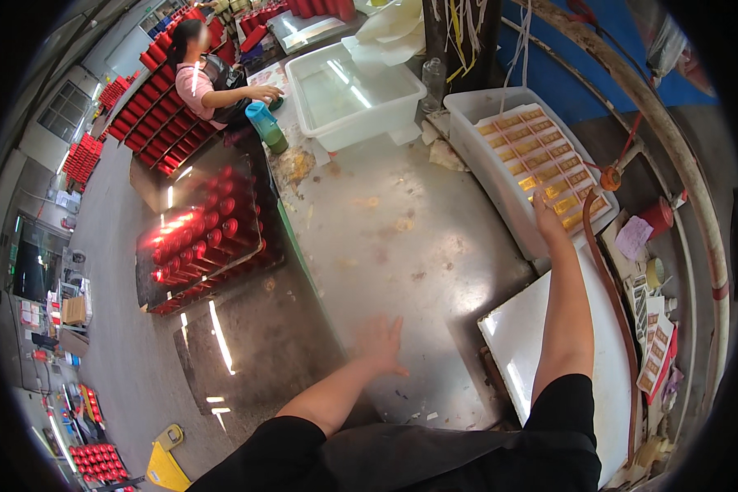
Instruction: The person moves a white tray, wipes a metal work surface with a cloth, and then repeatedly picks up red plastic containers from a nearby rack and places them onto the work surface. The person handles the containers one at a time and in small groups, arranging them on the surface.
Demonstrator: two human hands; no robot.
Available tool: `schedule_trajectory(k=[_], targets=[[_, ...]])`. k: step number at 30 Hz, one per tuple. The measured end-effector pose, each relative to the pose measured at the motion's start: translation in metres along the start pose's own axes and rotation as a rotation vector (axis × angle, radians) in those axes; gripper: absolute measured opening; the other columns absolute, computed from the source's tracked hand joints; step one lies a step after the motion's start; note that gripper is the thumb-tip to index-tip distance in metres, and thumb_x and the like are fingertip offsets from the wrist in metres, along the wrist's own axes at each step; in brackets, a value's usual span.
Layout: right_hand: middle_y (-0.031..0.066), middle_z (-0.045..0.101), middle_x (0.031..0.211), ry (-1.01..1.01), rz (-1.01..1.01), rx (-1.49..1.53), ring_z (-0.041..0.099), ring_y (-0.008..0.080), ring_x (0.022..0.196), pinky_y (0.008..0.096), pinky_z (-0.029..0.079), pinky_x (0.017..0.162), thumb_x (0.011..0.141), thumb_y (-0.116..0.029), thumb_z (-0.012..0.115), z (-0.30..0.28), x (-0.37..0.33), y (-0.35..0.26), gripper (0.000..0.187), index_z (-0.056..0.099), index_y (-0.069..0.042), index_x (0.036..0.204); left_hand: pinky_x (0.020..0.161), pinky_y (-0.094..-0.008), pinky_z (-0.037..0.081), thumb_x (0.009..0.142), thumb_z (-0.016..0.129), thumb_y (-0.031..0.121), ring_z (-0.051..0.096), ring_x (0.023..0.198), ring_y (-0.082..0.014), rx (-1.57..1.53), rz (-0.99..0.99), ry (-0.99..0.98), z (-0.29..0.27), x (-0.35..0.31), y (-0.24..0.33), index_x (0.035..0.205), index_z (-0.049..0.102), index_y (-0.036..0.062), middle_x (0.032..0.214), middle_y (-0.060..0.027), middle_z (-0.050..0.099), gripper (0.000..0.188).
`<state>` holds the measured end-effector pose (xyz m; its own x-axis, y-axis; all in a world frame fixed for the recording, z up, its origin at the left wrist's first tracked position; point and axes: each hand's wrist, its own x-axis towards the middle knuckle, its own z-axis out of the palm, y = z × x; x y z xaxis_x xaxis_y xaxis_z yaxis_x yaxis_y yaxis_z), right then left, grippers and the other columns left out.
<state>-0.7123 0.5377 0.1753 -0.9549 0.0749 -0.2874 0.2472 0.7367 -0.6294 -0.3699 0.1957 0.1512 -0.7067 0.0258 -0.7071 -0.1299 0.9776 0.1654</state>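
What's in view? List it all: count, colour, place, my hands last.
flat metal worktable: one, grey, centre
rectangular plastic tub: one, translucent white, worktable's far part
rectangular plastic bin: one, translucent white, right
flat rectangular pieces: many, gold, inside bin
lidded bottle: one, blue and green, left of tub
round jar: one, clear, right of tub
glossy cylinders: uncountable, red, mostly left
flat panel: one, white, lower right
co-worker: one, pink top, upper left
smaller clutter: uncounted, mixed colours, edges
left hand: one, bare, blurred over worktable
right hand: one, bare, at the pieces
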Motion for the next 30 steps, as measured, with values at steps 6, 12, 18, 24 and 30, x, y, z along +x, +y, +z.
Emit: schedule_trajectory(k=[6,12,18,24,30], targets=[[0.0331,0.049,0.141,0.154,-0.047,-0.074,0.04,0.0431,0.14,0.0426,0.029,0.118,0.1,-0.067,0.026,-0.003,-0.004,-0.004,0.085,0.048,0.002,0.144,0.117,-0.0678,0.01,0.06,0.091,0.055,0.001,0.151,-0.0494,0.001,0.012,-0.052,-0.01,-0.006,-0.001,0.161,-0.002,0.0177,0.164,-0.028,-0.004,0.142],[0.0298,0.058,0.132,0.188,-0.09,-0.137,0.053,0.0457,0.126,0.0482,0.04,0.108,0.103,-0.057,0.032,-0.002,-0.004,-0.011,0.071,0.053,-0.001,0.141,0.118,-0.0672,0.008,0.06,0.09,0.056,-0.003,0.151,-0.0485,0.009,-0.016,-0.083,-0.017,-0.008,0.004,0.161,-0.007,0.017,0.165,-0.0263,-0.01,0.145],[0.0231,0.069,0.111,0.52,-0.315,-0.309,0.066,0.0419,0.1,0.0521,0.05,0.088,0.101,-0.041,0.044,0.003,-0.038,-0.019,0.046,0.066,-0.003,0.115,0.119,-0.066,0.007,0.06,0.088,0.061,0.0,0.152,-0.0469,0.068,-0.029,-0.102,-0.012,0.0,0.006,0.161,-0.006,0.0164,0.165,-0.0264,-0.005,0.145],[0.0207,0.064,0.119,0.694,-0.569,-0.679,0.062,0.0387,0.11,0.0497,0.047,0.098,0.087,-0.012,0.054,0.042,-0.11,-0.013,0.05,0.052,0.002,0.134,0.118,-0.0651,0.002,0.051,0.086,0.071,-0.005,0.152,-0.0466,0.059,-0.067,-0.003,-0.004,-0.001,0.015,0.16,0.0,0.0089,0.164,-0.0288,-0.002,0.153],[0.0258,0.044,0.147,0.456,-0.384,-0.463,0.054,0.0409,0.12,0.0493,0.045,0.099,0.082,-0.013,0.066,0.046,-0.275,-0.014,0.055,0.053,-0.001,0.135,0.119,-0.0625,-0.001,0.055,0.092,0.057,-0.012,0.152,-0.0444,0.098,-0.143,-0.01,0.002,0.004,0.023,0.159,-0.01,0.0144,0.164,-0.0277,-0.009,0.153]])
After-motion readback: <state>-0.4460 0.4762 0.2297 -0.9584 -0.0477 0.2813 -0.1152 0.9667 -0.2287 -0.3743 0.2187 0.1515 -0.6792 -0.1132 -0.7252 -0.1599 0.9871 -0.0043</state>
